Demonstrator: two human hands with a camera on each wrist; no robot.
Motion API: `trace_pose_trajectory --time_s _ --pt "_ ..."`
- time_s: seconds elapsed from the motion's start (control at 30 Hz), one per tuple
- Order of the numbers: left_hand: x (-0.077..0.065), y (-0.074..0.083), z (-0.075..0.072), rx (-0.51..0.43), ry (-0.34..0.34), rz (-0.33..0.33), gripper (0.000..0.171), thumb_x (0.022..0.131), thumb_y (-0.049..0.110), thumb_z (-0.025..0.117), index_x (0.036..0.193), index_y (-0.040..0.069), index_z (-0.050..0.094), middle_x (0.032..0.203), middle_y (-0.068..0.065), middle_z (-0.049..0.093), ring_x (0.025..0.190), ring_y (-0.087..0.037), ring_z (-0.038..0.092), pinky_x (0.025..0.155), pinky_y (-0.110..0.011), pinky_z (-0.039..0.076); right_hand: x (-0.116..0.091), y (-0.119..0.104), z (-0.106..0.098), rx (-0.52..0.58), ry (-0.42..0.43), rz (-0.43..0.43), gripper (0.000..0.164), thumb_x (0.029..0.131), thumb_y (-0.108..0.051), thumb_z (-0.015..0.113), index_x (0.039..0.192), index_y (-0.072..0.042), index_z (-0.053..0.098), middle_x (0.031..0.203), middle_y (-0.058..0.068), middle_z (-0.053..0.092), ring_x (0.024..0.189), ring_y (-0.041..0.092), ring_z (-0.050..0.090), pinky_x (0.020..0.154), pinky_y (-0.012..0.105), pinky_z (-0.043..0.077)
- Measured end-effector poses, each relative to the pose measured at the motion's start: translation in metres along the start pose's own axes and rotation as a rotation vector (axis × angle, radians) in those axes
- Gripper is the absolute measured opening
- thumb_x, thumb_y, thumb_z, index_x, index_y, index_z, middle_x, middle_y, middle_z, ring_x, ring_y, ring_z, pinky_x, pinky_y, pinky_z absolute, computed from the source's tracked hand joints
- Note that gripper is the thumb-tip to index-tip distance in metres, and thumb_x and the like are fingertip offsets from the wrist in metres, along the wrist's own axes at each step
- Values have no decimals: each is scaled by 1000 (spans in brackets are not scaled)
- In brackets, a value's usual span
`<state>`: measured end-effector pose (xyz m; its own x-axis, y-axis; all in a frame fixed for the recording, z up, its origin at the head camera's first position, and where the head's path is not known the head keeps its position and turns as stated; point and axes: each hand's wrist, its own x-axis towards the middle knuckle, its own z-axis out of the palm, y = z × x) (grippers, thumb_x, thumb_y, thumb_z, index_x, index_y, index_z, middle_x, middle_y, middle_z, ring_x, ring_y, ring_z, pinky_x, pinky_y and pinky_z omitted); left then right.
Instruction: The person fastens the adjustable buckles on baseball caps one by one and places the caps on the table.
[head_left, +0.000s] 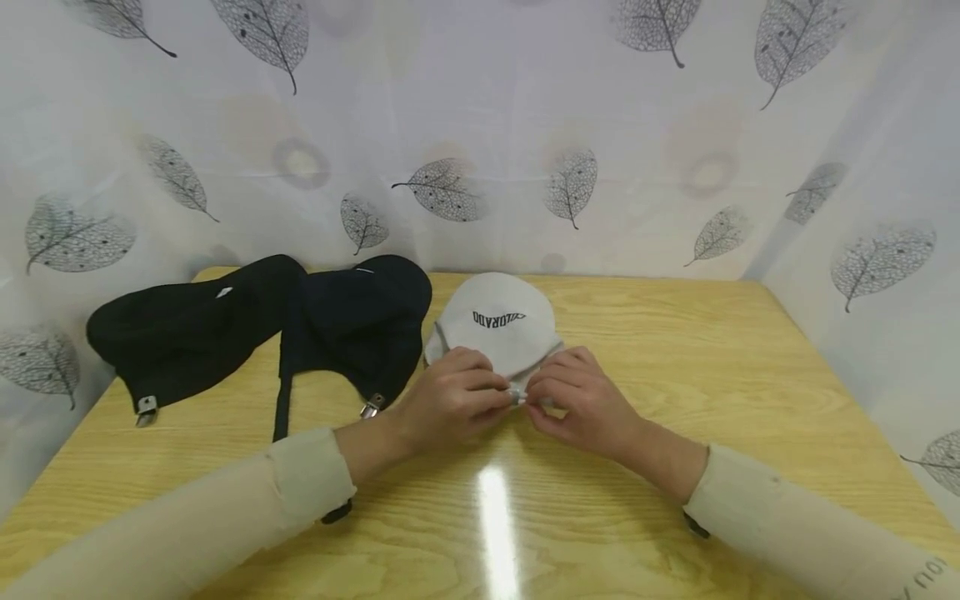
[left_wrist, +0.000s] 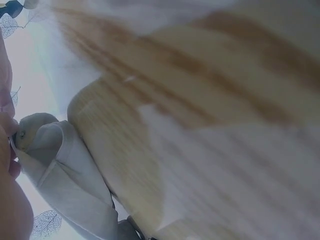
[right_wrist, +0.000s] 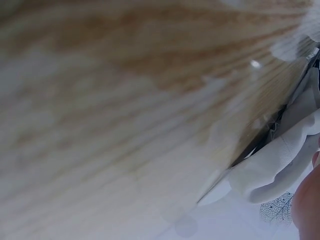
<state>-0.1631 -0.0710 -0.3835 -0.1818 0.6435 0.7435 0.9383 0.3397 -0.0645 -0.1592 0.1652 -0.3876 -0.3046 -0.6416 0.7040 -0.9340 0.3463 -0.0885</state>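
A white cap [head_left: 498,308] with dark lettering reading "COLORADO" lies on the table, the lettering upside down to me. At its near edge, my left hand [head_left: 457,396] pinches one side of the strap by a small silvery buckle [head_left: 517,393]. Close against it from the other side, my right hand [head_left: 581,400] pinches the strap with thumb and fingertips. The fingers of both hands hide most of the strap. In the left wrist view the pale fabric of the cap [left_wrist: 75,185] bulges beside the fingers; the right wrist view shows its folded edge [right_wrist: 270,172].
Left of the white cap are a dark navy cap [head_left: 360,321] and a black cap [head_left: 195,325], overlapping. Metal clasps [head_left: 372,406] hang at their near edges, and a dark strap [head_left: 282,408] trails forward. A leaf-patterned curtain [head_left: 510,100] borders the wooden table [head_left: 690,358].
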Motion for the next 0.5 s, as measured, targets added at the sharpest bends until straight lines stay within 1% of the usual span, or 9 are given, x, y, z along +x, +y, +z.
trace_pose_trajectory --time_s 0.17,0.33,0.5 --pt "0 0 1 2 9 1 11 75 15 87 85 14 81 87 4 77 80 -13 64 77 -27 53 -1 0 0 6 15 1 4 83 -12 73 81 -11 70 83 -1 70 83 15 63 82 33 43" --pt "1 1 0 2 -3 -19 9 77 15 85 85 14 81 87 4 77 81 -13 64 77 -26 53 0 1 -1 5 17 7 7 77 -9 75 80 -11 69 83 -1 69 82 14 62 81 32 43" --pt "0 1 0 17 -5 -23 9 77 15 85 85 15 82 87 4 77 81 -13 64 77 -27 53 1 2 1 6 15 6 11 73 -7 76 80 -11 68 83 -2 68 82 14 61 81 32 43"
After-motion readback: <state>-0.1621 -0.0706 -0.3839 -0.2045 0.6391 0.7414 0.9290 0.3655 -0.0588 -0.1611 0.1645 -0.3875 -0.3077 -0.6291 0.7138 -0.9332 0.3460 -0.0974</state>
